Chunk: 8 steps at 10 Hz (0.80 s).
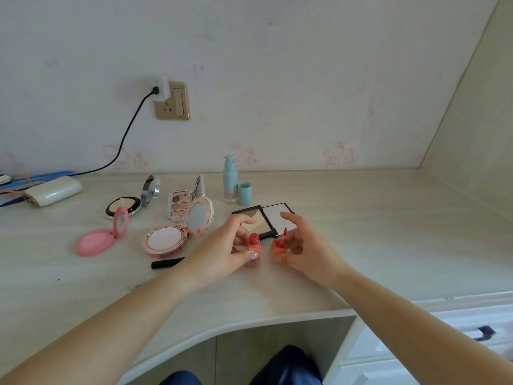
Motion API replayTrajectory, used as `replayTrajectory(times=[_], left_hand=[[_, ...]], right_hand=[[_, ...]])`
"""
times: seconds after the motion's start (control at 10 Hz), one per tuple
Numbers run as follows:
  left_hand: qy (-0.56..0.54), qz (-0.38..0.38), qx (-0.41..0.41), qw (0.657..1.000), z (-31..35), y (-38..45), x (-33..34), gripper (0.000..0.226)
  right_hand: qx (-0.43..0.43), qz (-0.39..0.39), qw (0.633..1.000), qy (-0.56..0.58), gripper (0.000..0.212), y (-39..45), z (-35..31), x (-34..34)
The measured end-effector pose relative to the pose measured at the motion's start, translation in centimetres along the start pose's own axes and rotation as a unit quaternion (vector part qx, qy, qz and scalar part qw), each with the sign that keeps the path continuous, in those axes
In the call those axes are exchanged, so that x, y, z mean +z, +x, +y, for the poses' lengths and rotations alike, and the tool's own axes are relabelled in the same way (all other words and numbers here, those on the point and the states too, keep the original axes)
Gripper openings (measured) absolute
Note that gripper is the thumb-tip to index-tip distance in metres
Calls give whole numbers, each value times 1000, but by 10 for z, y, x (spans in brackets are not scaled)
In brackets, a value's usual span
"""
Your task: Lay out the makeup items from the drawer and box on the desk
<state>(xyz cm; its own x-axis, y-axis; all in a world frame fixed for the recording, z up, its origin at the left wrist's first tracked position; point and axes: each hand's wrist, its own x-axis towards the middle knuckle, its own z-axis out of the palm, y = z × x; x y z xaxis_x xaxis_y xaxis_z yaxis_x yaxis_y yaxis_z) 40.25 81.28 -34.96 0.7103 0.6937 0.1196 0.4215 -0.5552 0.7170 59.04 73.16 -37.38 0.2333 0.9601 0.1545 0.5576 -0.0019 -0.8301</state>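
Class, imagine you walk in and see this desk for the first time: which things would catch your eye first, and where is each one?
At the centre front, the left hand holds a coral lip gloss bottle upright on the desk, while the right hand holds its cap and wand just beside it. To the left lie open compacts, the bright pink compact standing out. A pale blue pump bottle stands by the back wall.

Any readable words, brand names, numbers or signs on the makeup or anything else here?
None can be read.
Wall: pink cartoon cat prints only, no words.
Lip gloss bottle, blue pump bottle, compacts: any print too small or blurred.
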Motion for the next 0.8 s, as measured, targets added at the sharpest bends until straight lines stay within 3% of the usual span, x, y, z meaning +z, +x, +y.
replayTrajectory(times=[0.2,0.6,0.8], left_hand=[[2,-8,-1,1000,1,4,3,51],[15,-11,1,1000,1,7,5,61],[-57,26,13,998,-2,8,3,75]], right_hand=[[0,-24,1000,-18,85,-2,-2,-2],[-1,-50,997,-58,81,0,4,0],[16,-18,1000,17,83,0,4,-7]])
